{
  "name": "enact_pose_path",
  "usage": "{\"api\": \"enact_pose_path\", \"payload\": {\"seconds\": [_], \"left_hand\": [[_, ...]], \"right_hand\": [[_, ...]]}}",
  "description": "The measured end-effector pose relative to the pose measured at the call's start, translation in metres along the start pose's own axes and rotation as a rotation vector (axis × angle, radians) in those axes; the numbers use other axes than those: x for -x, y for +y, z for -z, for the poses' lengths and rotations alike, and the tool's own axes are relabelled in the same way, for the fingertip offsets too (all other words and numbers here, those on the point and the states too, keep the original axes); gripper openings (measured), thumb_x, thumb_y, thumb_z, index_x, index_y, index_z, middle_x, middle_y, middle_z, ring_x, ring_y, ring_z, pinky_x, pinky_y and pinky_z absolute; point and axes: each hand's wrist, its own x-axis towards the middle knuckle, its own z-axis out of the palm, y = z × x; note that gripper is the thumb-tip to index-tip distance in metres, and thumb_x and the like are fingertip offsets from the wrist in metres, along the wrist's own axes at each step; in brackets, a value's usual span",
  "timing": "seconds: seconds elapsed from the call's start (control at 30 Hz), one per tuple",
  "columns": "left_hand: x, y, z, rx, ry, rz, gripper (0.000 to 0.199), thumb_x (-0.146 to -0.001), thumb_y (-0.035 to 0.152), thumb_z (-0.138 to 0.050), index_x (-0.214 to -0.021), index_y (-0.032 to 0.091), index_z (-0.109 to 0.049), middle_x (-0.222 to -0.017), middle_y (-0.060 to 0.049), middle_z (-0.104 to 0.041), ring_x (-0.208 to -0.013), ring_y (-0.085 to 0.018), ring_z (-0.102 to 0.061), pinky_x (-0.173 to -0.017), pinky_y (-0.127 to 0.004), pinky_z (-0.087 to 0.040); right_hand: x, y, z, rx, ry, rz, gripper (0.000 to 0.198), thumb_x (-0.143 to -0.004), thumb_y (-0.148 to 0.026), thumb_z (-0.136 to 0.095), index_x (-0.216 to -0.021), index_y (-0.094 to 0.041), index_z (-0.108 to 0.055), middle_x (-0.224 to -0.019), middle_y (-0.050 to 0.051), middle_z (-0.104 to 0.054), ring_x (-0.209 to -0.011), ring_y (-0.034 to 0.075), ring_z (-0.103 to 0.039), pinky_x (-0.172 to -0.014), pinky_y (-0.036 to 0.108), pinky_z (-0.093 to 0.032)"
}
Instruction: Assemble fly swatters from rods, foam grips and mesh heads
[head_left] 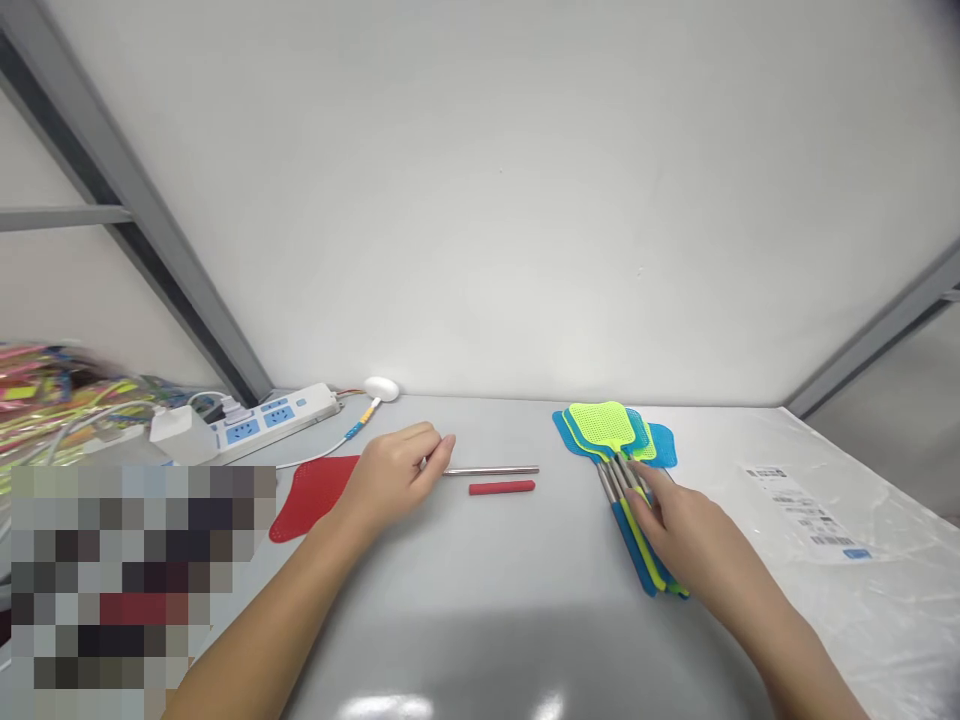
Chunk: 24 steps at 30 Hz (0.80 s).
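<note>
My left hand (401,470) is closed around the neck of a red fly swatter, whose red mesh head (311,495) lies to the left of it. The bare metal rod (495,470) of that swatter sticks out to the right from my fingers. Just below the rod lies a separate red handle grip (501,488). On the right, my right hand (679,525) curls its fingers around the metal shafts of a stack of blue and lime-green fly swatters (602,425). Their coloured handles point toward me, partly hidden under that hand.
A white power strip (277,412) with plugs and cables sits at the left rear. Near it is a white rounded device (382,388). Clear plastic wrapping with a printed label (810,515) covers the right side. Wrapped colourful goods (52,390) are piled at far left.
</note>
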Motion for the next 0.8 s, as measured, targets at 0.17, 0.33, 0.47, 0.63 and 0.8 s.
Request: {"api": "enact_pose_path", "payload": {"seconds": [0.17, 0.33, 0.47, 0.63, 0.8], "left_hand": [[0.001, 0.006, -0.005, -0.062, -0.131, -0.024, 0.038, -0.099, 0.028, -0.037, -0.063, 0.020, -0.043, -0.064, 0.002, -0.048, -0.058, -0.012, -0.044, -0.058, -0.027, -0.031], [0.006, 0.030, -0.017, -0.102, -0.262, -0.089, 0.027, -0.097, 0.032, -0.044, -0.077, 0.020, -0.058, -0.080, 0.000, -0.060, -0.078, -0.015, -0.056, -0.065, -0.026, -0.039], [0.014, 0.037, -0.029, -0.157, -0.322, -0.109, 0.023, -0.094, 0.039, -0.050, -0.093, 0.020, -0.064, -0.095, -0.005, -0.061, -0.094, -0.021, -0.055, -0.075, -0.029, -0.043], [0.023, 0.033, -0.036, -0.218, -0.381, -0.102, 0.025, -0.091, 0.038, -0.054, -0.098, 0.017, -0.065, -0.099, -0.009, -0.060, -0.098, -0.025, -0.054, -0.077, -0.035, -0.044], [0.028, 0.031, -0.031, -0.239, -0.411, -0.115, 0.018, -0.091, 0.025, -0.049, -0.100, 0.016, -0.062, -0.099, -0.008, -0.061, -0.094, -0.024, -0.056, -0.082, -0.038, -0.042]], "right_hand": [[0.010, -0.048, 0.008, -0.120, -0.121, 0.286, 0.045, -0.096, -0.040, -0.037, -0.134, -0.025, -0.055, -0.098, 0.008, -0.073, -0.088, 0.026, -0.068, -0.067, 0.032, -0.046], [0.006, -0.069, 0.003, -0.051, -0.117, 0.452, 0.040, -0.095, -0.041, -0.041, -0.125, -0.025, -0.061, -0.091, 0.006, -0.074, -0.082, 0.025, -0.068, -0.064, 0.032, -0.045], [0.000, -0.059, -0.022, 0.003, -0.049, 0.432, 0.042, -0.094, -0.047, -0.041, -0.124, -0.025, -0.062, -0.083, 0.005, -0.073, -0.074, 0.024, -0.068, -0.061, 0.032, -0.045], [-0.004, -0.066, -0.063, 0.032, 0.149, 0.504, 0.044, -0.096, -0.040, -0.036, -0.126, -0.018, -0.058, -0.100, 0.011, -0.068, -0.091, 0.026, -0.064, -0.073, 0.036, -0.050], [-0.028, -0.094, -0.094, 0.098, 0.286, 0.501, 0.051, -0.098, -0.036, -0.030, -0.141, -0.013, -0.045, -0.134, 0.018, -0.053, -0.122, 0.034, -0.049, -0.090, 0.046, -0.047]]}}
